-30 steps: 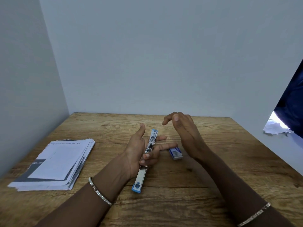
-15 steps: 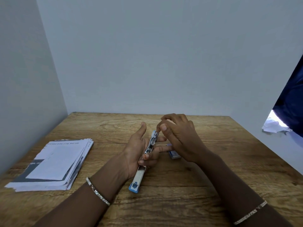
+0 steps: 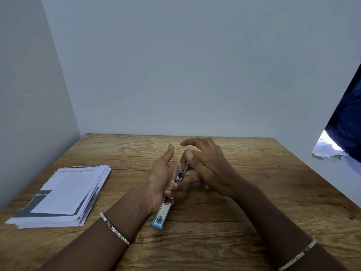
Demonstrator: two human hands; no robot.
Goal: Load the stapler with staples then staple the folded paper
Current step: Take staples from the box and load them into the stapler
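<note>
Blue stapler (image 3: 166, 200) stays gripped in left hand (image 3: 163, 178); right hand (image 3: 205, 165) now pinches its tip.

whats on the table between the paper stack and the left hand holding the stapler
Nothing: in the head view, only bare wooden table separates the paper stack from the left hand gripping the stapler.

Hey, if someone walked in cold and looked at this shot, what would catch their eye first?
Mid-table, the left hand cradles an opened stapler, its blue end near the table's front, while the right hand pinches at its far tip. To the left lies a stack of folded paper on the wooden table.
</note>
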